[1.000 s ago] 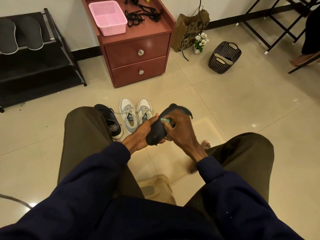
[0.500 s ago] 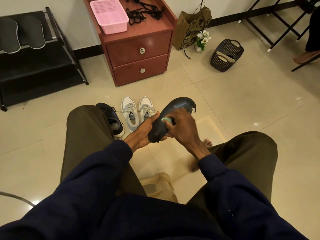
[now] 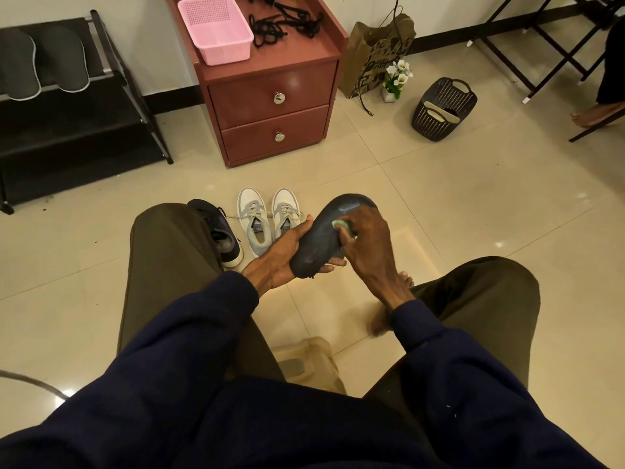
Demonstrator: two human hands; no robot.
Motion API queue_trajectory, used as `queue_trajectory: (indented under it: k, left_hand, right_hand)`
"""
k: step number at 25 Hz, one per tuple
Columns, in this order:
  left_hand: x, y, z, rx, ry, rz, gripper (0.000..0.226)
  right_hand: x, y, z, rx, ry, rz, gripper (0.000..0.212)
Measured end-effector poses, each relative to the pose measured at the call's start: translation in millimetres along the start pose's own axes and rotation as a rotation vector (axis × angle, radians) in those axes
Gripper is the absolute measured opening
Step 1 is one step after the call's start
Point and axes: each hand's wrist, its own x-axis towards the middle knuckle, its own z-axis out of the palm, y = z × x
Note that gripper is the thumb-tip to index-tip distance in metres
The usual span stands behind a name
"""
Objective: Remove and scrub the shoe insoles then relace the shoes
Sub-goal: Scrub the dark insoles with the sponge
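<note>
The scrubbing step was judged to be in hand: a dark insole was held above the floor between the knees, gripped at its heel end by the left hand, fingers curled beneath it. A small green scrubber was pinched against its upper face by the right hand. Firm strokes toward the toe were judged to be called for next. The scrubber was mostly hidden under the fingers, and the dark shoe partly behind the knee.
</note>
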Motion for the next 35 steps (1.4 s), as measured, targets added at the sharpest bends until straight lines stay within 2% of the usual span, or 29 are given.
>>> queue_trajectory:
  k: [1,5,6,8,10,13,14,18,22,23,26,27,28,31,32,35]
  left_hand:
    - [0.2,-0.2,1.0,-0.035,0.017,0.002,0.048]
    - [4.7,-0.7,-8.3,-0.033,0.078,0.016,0.072]
    - [4.7,-0.3,-8.6,-0.056,0.074,0.021,0.071]
    - [7.1,0.6,-8.2,-0.129,0.055,0.046,0.063]
    - [10.0,0.0,-9.0,-0.170,0.050,0.065,0.061]
    - [11.1,-1.0,-12.5,-0.115,0.092,0.054,0.063]
    - [11.5,-0.9,-13.8,-0.102,0.096,0.047,0.064]
    - [10.4,2.2,-11.7,-0.153,0.064,0.110,0.061]
    - [8.5,2.3,-11.4,-0.150,0.068,0.082,0.061]
    - [9.5,2.7,-12.9,-0.148,0.064,0.090,0.063]
    - [14.2,2.6,-15.2,-0.127,0.063,0.133,0.067]
    - [14.6,2.0,-14.8,-0.120,0.072,0.142,0.067]
    - [14.9,1.7,-14.7,-0.104,0.080,0.143,0.067]
    - [15.3,-0.7,-16.6,-0.041,0.082,0.120,0.061]
    - [13.9,-0.4,-15.4,-0.021,0.080,0.122,0.054]
    - [15.1,-0.7,-14.4,-0.013,0.065,0.169,0.046]
  right_hand:
    - [-2.6,-3.8,1.3,0.035,-0.041,-0.020,0.014]
    - [-16.0,-36.4,6.4,0.082,-0.352,-0.294,0.005]
    - [-12.5,-35.8,3.8,0.030,-0.336,-0.305,0.005]
    - [-2.8,-26.1,-2.4,-0.102,-0.175,-0.228,0.007]
    - [-2.0,-20.2,-5.3,-0.133,-0.099,-0.171,0.008]
    - [-16.5,-34.2,2.4,-0.011,-0.346,-0.317,0.004]
    - [-16.7,-35.5,3.0,-0.026,-0.378,-0.332,0.004]
    - [-6.3,-25.3,0.0,-0.198,-0.173,-0.180,0.007]
    - [-17.8,-40.3,2.3,-0.061,-0.321,-0.366,0.003]
    - [-15.4,-40.4,2.0,-0.106,-0.313,-0.358,0.002]
    - [-5.1,-31.3,1.2,-0.394,-0.112,-0.213,0.006]
    - [-6.0,-32.1,1.8,-0.425,-0.084,-0.215,0.005]
    - [-8.4,-34.5,3.3,-0.384,-0.107,-0.254,0.003]
    - [-17.8,-45.1,3.1,-0.095,-0.358,-0.375,0.001]
    - [-15.4,-44.4,2.1,-0.120,-0.381,-0.366,0.001]
    - [-1.9,-30.7,-1.5,-0.372,-0.153,-0.236,0.007]
